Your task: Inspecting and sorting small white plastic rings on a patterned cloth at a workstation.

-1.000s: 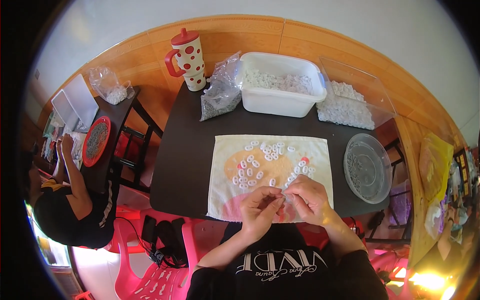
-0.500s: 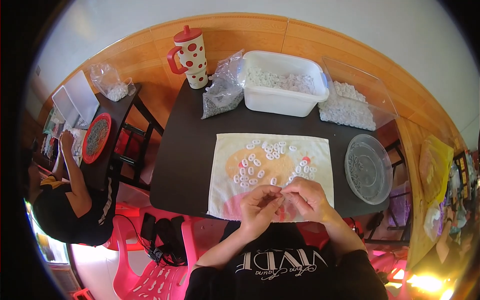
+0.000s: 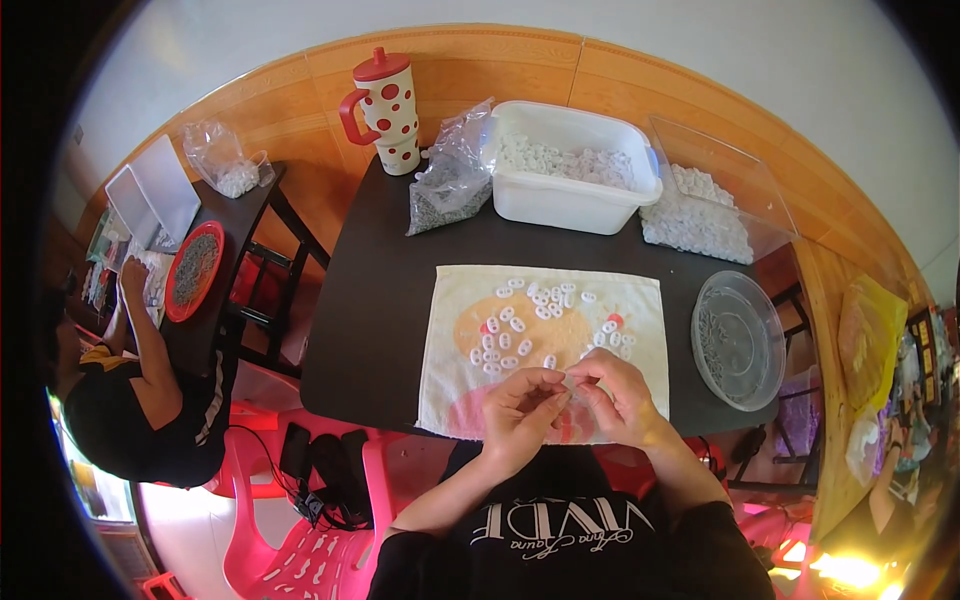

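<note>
Both of my hands meet over the near edge of a printed towel [image 3: 440,350]. My left hand [image 3: 520,415] is closed in a pinch, fingertips toward the right hand. My right hand [image 3: 615,395] pinches close beside it, the fingertips almost touching. What they hold is too small and too covered to make out. Just beyond my fingers, several small white oval plastic pieces [image 3: 517,324], each with two holes, lie scattered on the towel. A round clear tub [image 3: 740,365] with small grey parts sits to the right of the towel.
At the back stand a spotted tumbler [image 3: 390,115], a plastic bag of grey parts [image 3: 450,190], a white bin [image 3: 565,205] of white pieces and a bag of white pieces [image 3: 695,225]. A person [image 3: 150,400] works at a left table with a red tray [image 3: 212,262]. A pink chair [image 3: 310,560] stands nearby.
My hands stay pinched together in nearly the same place. The whole view has shifted very slightly; the pieces on the towel look unmoved.
</note>
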{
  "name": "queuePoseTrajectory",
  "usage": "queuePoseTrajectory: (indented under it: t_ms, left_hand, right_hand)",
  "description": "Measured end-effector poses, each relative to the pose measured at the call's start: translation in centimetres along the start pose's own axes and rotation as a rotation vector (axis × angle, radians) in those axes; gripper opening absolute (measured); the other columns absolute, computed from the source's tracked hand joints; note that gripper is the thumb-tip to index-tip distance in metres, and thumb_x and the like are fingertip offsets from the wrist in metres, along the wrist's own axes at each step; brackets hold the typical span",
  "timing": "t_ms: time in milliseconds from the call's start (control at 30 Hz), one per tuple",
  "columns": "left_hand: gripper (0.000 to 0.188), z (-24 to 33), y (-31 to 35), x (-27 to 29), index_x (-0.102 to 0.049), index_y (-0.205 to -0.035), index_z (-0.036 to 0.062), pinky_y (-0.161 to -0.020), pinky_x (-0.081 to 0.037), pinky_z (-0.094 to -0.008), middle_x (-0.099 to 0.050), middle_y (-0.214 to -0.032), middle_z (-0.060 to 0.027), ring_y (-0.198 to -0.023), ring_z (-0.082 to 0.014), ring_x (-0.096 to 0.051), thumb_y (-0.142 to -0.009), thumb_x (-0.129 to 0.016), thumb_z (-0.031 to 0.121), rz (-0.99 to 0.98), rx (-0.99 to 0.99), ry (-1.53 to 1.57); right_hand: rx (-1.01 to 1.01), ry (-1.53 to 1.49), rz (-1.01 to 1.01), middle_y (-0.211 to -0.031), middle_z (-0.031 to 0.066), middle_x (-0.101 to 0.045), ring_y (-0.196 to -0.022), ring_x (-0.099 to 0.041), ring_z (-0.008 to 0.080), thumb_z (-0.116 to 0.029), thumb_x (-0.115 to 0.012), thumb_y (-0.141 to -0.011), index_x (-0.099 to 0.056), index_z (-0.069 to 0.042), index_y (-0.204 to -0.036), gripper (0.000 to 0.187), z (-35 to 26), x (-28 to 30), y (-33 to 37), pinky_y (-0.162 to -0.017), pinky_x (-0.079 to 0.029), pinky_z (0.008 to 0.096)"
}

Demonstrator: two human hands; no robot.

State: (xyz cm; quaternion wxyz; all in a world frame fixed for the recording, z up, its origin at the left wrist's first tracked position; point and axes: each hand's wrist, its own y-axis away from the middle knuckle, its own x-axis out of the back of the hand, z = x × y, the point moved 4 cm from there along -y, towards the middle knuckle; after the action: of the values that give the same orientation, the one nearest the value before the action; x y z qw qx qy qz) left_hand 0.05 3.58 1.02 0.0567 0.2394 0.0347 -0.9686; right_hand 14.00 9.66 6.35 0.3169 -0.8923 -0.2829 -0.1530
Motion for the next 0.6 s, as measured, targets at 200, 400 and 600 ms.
queuePoseTrajectory:
  t_ms: [200,400,600]
  left_hand:
    - [0.024,-0.2,0.2,0.0,-0.061,-0.111,-0.0033,-0.064,-0.054,-0.0211,-0.067,-0.095,-0.0066,-0.077,-0.0088,-0.064,-0.088,-0.062,-0.011,0.025,-0.025,0.0]
    - [0.021,-0.5,0.3,-0.2,-0.062,-0.107,-0.003,-0.061,-0.054,-0.021,-0.067,-0.091,-0.0062,-0.073,-0.0086,-0.064,-0.087,-0.064,-0.011,0.058,-0.044,0.006]
    - [0.019,-0.8,0.5,0.1,-0.063,-0.106,-0.0026,-0.06,-0.053,-0.0204,-0.068,-0.09,-0.0059,-0.072,-0.0082,-0.064,-0.088,-0.064,-0.01,0.08,-0.045,0.017]
  right_hand:
    - [0.092,0.087,0.044,-0.079,0.0109,-0.059,-0.069,-0.059,0.0279,0.011,-0.061,-0.081,-0.06,-0.004,-0.104,0.027,-0.4,-0.4,-0.1,-0.059,-0.046,0.0352]
    - [0.14,0.127,0.116,-0.076,0.0106,-0.062,-0.065,-0.059,0.0286,0.01,-0.064,-0.081,-0.06,-0.004,-0.1,0.024,-0.6,-0.8,0.1,-0.055,-0.045,0.0363]
    - [0.133,0.131,0.152,-0.077,0.0109,-0.062,-0.064,-0.059,0.0288,0.008,-0.066,-0.083,-0.06,-0.003,-0.097,0.019,-0.5,-1.2,0.5,-0.055,-0.045,0.0358]
